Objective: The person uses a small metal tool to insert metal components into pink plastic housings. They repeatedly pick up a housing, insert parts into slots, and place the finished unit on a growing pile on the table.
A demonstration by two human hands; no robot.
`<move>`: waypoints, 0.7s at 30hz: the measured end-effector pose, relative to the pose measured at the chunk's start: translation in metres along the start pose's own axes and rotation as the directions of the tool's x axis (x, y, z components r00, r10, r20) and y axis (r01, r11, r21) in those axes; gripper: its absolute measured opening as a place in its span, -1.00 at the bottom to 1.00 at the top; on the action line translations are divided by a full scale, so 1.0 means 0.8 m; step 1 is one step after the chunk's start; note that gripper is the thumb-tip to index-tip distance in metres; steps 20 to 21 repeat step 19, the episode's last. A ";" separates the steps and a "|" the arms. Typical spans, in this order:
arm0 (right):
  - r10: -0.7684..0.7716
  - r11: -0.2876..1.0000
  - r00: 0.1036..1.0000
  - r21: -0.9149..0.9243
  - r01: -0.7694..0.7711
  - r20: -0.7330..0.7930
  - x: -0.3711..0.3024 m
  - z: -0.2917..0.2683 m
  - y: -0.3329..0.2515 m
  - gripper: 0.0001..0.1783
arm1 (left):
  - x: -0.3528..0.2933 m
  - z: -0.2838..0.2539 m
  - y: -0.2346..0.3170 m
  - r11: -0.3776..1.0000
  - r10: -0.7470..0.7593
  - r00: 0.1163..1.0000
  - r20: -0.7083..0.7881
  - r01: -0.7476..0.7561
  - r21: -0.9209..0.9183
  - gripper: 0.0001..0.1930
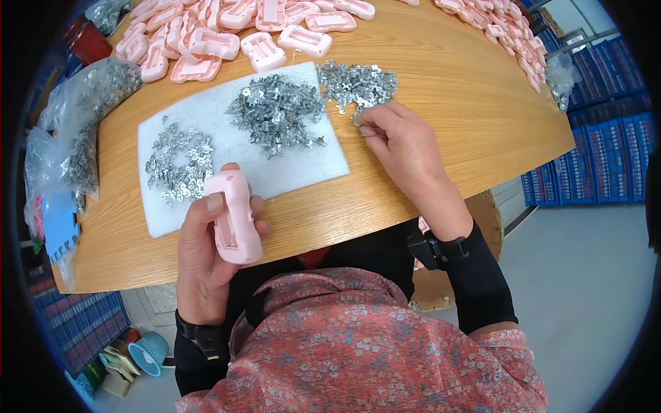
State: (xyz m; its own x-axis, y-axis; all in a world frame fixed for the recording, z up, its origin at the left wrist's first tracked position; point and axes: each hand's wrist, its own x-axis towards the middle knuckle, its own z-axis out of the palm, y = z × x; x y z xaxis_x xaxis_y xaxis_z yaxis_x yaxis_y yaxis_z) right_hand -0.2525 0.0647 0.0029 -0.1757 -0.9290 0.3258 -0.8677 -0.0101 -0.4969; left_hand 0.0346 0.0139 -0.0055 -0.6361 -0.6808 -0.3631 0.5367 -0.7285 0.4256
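Note:
My left hand (206,237) is closed around a pink plastic casing (235,219), its open hollow facing up, above the front edge of the table. Over the table to the right, my right hand (398,138) pinches at the near edge of a pile of small silvery metal pieces (359,84). A thin metal piece (370,133) shows at its fingertips; its exact form is too small to make out. Between the hands, a white foam sheet (275,180) bears a dense heap of metal clips (277,113) and a looser spread of flat metal pieces (180,162).
Many pink casings (215,43) are heaped at the far side of the wooden table (468,103), with more casings (506,31) at far right. Plastic bags of metal parts (86,117) lie along the left edge, near a dark red container (88,43). Blue crates (592,162) stand beyond.

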 end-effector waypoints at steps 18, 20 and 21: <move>0.067 0.992 0.986 0.095 -0.082 0.154 -0.013 -0.007 0.006 -0.85 | 0.015 0.005 -0.018 0.983 -0.166 0.952 0.256 0.181 -0.038 -0.29; 0.067 0.992 0.986 0.097 -0.083 0.153 -0.013 -0.007 0.006 -0.85 | 0.017 -0.001 -0.019 0.980 -0.184 0.944 0.275 0.198 -0.025 -0.27; 0.067 0.992 0.986 0.097 -0.083 0.153 -0.013 -0.007 0.006 -0.85 | 0.017 -0.001 -0.019 0.980 -0.184 0.944 0.275 0.198 -0.025 -0.27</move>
